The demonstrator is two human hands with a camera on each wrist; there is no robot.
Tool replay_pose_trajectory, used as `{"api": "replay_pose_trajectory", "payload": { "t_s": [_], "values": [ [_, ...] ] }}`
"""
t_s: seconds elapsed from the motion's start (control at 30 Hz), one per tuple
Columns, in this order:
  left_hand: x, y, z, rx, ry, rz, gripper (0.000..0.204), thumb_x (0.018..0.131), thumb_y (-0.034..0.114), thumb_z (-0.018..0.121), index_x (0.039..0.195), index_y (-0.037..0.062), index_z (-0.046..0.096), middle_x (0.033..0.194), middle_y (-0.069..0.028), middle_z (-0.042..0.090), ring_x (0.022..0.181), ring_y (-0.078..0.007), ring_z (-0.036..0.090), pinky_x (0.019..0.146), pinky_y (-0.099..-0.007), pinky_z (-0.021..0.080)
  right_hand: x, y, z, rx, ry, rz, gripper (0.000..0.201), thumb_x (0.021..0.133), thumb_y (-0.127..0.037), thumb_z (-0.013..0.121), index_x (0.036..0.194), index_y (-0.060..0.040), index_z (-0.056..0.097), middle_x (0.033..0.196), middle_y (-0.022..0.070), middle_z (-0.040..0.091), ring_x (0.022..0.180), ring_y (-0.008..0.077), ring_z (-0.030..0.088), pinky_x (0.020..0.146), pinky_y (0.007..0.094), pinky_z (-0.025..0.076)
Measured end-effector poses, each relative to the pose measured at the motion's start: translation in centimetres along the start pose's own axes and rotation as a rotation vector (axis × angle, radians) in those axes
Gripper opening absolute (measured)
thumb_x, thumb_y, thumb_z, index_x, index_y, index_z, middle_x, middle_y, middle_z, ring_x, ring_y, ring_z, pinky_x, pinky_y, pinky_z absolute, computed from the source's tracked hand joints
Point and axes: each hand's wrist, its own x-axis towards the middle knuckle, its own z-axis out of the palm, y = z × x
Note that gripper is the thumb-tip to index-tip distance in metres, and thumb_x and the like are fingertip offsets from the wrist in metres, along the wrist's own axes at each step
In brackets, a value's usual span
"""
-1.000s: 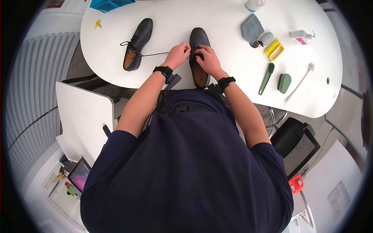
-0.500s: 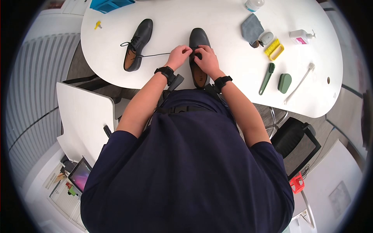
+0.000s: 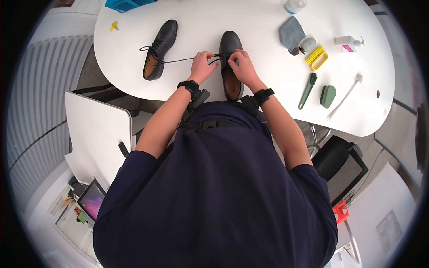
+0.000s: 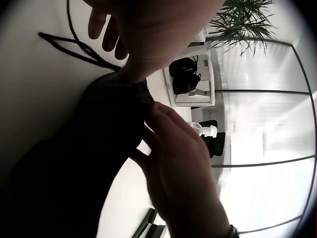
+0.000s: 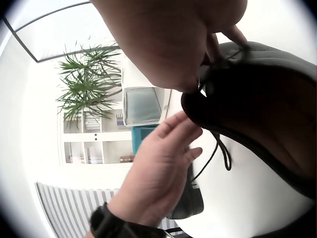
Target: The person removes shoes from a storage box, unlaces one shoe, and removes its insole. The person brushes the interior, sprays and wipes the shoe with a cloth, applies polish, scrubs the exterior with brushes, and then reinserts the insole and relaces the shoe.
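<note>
A black shoe (image 3: 230, 41) stands with its toe away from the body, its brown insole showing. At its left side my left hand (image 3: 203, 68) holds the dark shoelace (image 3: 216, 60), strands of which span from the fingers to the shoe. My right hand (image 3: 244, 70) pinches lace at the shoe's throat; the fingertips are partly hidden. A second black shoe (image 3: 166, 35) lies to the left, and a thin dark lace runs from it to my left hand. In the left wrist view, a loose lace loop (image 4: 74, 40) lies on the white surface beside the shoe.
On the white table (image 3: 268, 89), to the right, are a grey cloth (image 3: 291, 34), a yellow brush (image 3: 317, 58), green brushes (image 3: 328, 96), a white long-handled brush (image 3: 346, 97) and a pump bottle (image 3: 348, 43). A small yellow item (image 3: 114, 26) and a blue box (image 3: 127, 4) are at the left.
My left hand has moved left from the shoe, and lace strands now show stretched between it and the shoe. My right hand stays at the throat, slightly shifted.
</note>
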Motion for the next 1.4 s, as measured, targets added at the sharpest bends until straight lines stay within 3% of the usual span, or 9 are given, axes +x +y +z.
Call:
{"api": "replay_pose_trajectory", "payload": {
  "t_s": [0.23, 0.5, 0.8, 0.97, 1.07, 1.13, 1.17, 1.27, 1.4],
  "values": [
    [-0.2, 1.3, -0.4, -0.153, 0.017, 0.012, 0.047, 0.079, 0.025, 0.075, 0.116, 0.0029, 0.057, 0.113, -0.0145, 0.056, 0.107, -0.0277, 0.055, 0.095, -0.0381, 0.045, -3.2, -2.3, -3.9, 0.175, -0.036, 0.005, 0.012, 0.087, -0.012, 0.063, 0.095, -0.0035, 0.058, 0.122, 0.02, 0.059, 0.117, 0.0338, 0.055, 0.096, 0.0399, 0.045],
    [-0.3, 2.2, -0.8, -0.086, -0.048, 0.16, 0.066, 0.074, 0.033, 0.078, 0.126, 0.0025, 0.051, 0.129, -0.0171, 0.048, 0.125, -0.0327, 0.041, 0.106, -0.0414, 0.036, -5.5, -4.5, -8.4, 0.467, -0.316, 0.182, 0.008, 0.092, -0.008, 0.058, 0.096, -0.0014, 0.058, 0.119, 0.011, 0.064, 0.114, 0.0202, 0.059, 0.101, 0.0354, 0.043],
    [-0.6, 1.3, -0.9, -0.049, -0.069, 0.042, 0.086, 0.071, 0.041, 0.081, 0.136, 0.0002, 0.043, 0.136, -0.02, 0.045, 0.13, -0.0347, 0.038, 0.11, -0.0422, 0.033, -7.0, -7.4, -12.7, 0.559, -0.475, 0.062, 0.005, 0.093, -0.007, 0.058, 0.094, -0.0027, 0.056, 0.116, 0.0112, 0.065, 0.112, 0.0199, 0.06, 0.103, 0.0349, 0.041],
    [0.0, 1.9, -1.8, -0.089, -0.24, -0.111, 0.104, 0.069, 0.049, 0.08, 0.144, -0.0037, 0.031, 0.144, -0.0239, 0.039, 0.135, -0.0365, 0.037, 0.112, -0.042, 0.031, -7.5, -8.5, -15.3, 0.817, -0.649, 0.135, 0.003, 0.095, -0.005, 0.051, 0.096, -0.0023, 0.052, 0.102, 0.0135, 0.068, 0.104, 0.0222, 0.064, 0.104, 0.0366, 0.041],
    [0.2, 2.0, -2.0, -0.229, -0.333, -0.179, 0.106, 0.07, 0.05, 0.08, 0.145, -0.0043, 0.028, 0.145, -0.0228, 0.039, 0.136, -0.0334, 0.037, 0.112, -0.0411, 0.031, -8.3, -8.9, -16.3, 0.905, -0.653, 0.131, 0.006, 0.096, -0.008, 0.049, 0.096, -0.0031, 0.05, 0.082, 0.0103, 0.067, 0.087, 0.0213, 0.069, 0.097, 0.0357, 0.047],
    [0.2, 1.9, -1.9, -0.247, -0.328, -0.148, 0.103, 0.071, 0.049, 0.079, 0.145, -0.0031, 0.03, 0.145, -0.0212, 0.04, 0.136, -0.0319, 0.037, 0.112, -0.0406, 0.031, -8.7, -9.0, -17.0, 1.05, -0.616, 0.284, 0.012, 0.094, -0.016, 0.056, 0.093, -0.008, 0.048, 0.066, 0.0059, 0.062, 0.064, 0.0181, 0.066, 0.094, 0.0404, 0.049],
    [0.3, 1.9, -1.8, -0.264, -0.325, -0.115, 0.1, 0.072, 0.048, 0.079, 0.145, -0.0018, 0.032, 0.144, -0.0197, 0.041, 0.135, -0.0304, 0.038, 0.112, -0.0402, 0.031, -8.9, -9.0, -16.9, 1.116, -0.599, 0.224, 0.012, 0.096, -0.015, 0.053, 0.094, -0.0035, 0.05, 0.068, 0.0059, 0.061, 0.061, 0.016, 0.064, 0.086, 0.0353, 0.053],
    [0.3, 1.6, -1.7, -0.234, -0.328, -0.006, 0.084, 0.076, 0.042, 0.077, 0.143, 0.0061, 0.04, 0.142, -0.016, 0.044, 0.134, -0.0297, 0.039, 0.112, -0.0395, 0.031, -9.3, -9.3, -17.3, 1.355, -0.674, 0.219, 0.012, 0.095, -0.014, 0.053, 0.094, -0.0027, 0.049, 0.066, 0.0055, 0.059, 0.061, 0.0158, 0.064, 0.083, 0.0335, 0.053],
    [0.4, 1.9, -1.6, -0.247, -0.282, 0.113, 0.063, 0.079, 0.033, 0.074, 0.134, 0.0128, 0.052, 0.14, -0.0139, 0.046, 0.132, -0.0292, 0.041, 0.111, -0.0384, 0.032, -9.2, -10.3, -17.5, 1.235, -0.677, 0.241, 0.01, 0.096, -0.012, 0.051, 0.095, -0.0021, 0.049, 0.068, 0.0054, 0.058, 0.062, 0.0156, 0.064, 0.077, 0.0306, 0.054]
  ]
}}
